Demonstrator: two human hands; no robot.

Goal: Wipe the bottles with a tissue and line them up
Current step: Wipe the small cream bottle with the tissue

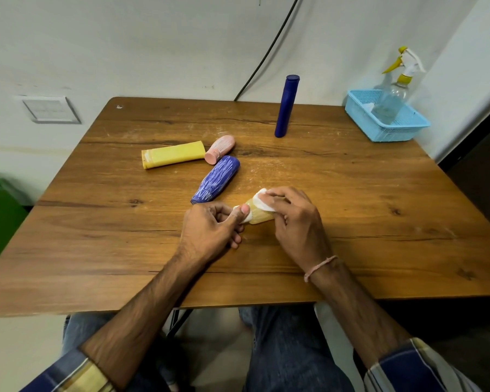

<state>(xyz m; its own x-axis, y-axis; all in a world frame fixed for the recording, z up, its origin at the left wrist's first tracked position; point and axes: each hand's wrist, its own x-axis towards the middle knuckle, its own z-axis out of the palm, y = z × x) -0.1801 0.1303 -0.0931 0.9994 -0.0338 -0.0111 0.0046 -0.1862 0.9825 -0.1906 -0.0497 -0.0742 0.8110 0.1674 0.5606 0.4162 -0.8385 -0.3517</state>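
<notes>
Head view of a wooden table [351, 193] with both hands at work near its middle; the left hand [212, 224] has thumb and curled fingers pinched on the near end of a pale yellow bottle [262, 217], which lies tilted just above the tabletop between the two hands; the right hand [294, 219] is curled over the bottle's far end and grips a white tissue [259, 198] against it, the tissue showing above the fingers; more white shows beneath the left thumb, though whether that is tissue or cap cannot be told; a thin thread bracelet [320, 267] circles the right wrist. Just beyond the left hand a purple bottle [217, 179] with white streaks lies on its side, its narrow end towards the person; farther back a small pink bottle [219, 149] lies on its side, and just left of it lies a flat yellow tube [173, 158]; whether these two touch cannot be told. A tall dark blue bottle [286, 106] stands upright, well apart from the lying group, towards the table's far edge. At the far right corner a light blue basket [391, 134] holds a clear spray bottle [393, 94] with a yellow and white trigger head; a black cable [266, 52] runs down the wall behind the table.
</notes>
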